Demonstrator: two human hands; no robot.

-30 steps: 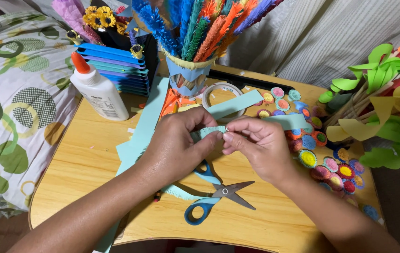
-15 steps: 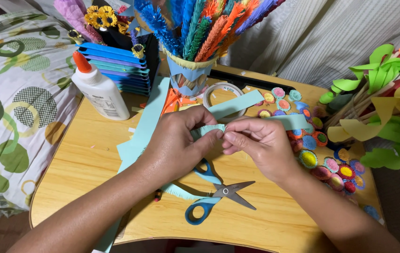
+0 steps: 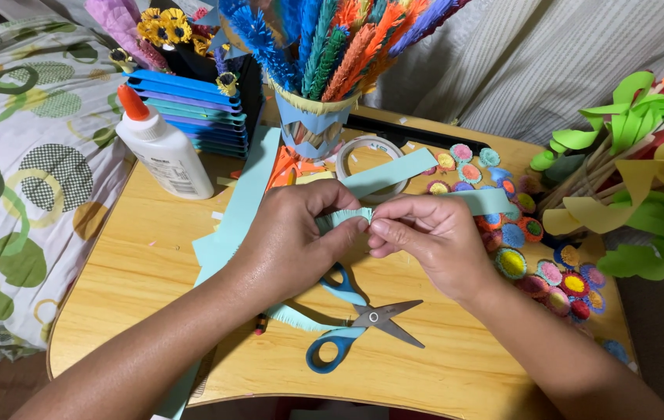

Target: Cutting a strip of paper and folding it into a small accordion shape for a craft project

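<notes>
Both hands meet over the middle of a small wooden table [image 3: 137,288]. My left hand [image 3: 297,241] and my right hand [image 3: 425,237] pinch a fringed strip of light teal paper [image 3: 343,218] between thumbs and fingertips. The strip's loose end [image 3: 297,319] trails under my left hand across the table. Blue-handled scissors [image 3: 355,327] lie open on the wood just below the hands.
A white glue bottle with an orange cap [image 3: 162,148] stands at the left. Behind it is a stack of blue paper strips [image 3: 192,109], a paper cup of fringed paper stems [image 3: 320,70] and a tape roll [image 3: 371,159]. Small rolled paper flowers [image 3: 538,268] and green paper leaves [image 3: 635,179] fill the right.
The fingers have shifted slightly along the fringed strip; otherwise both hands stay in the same place.
</notes>
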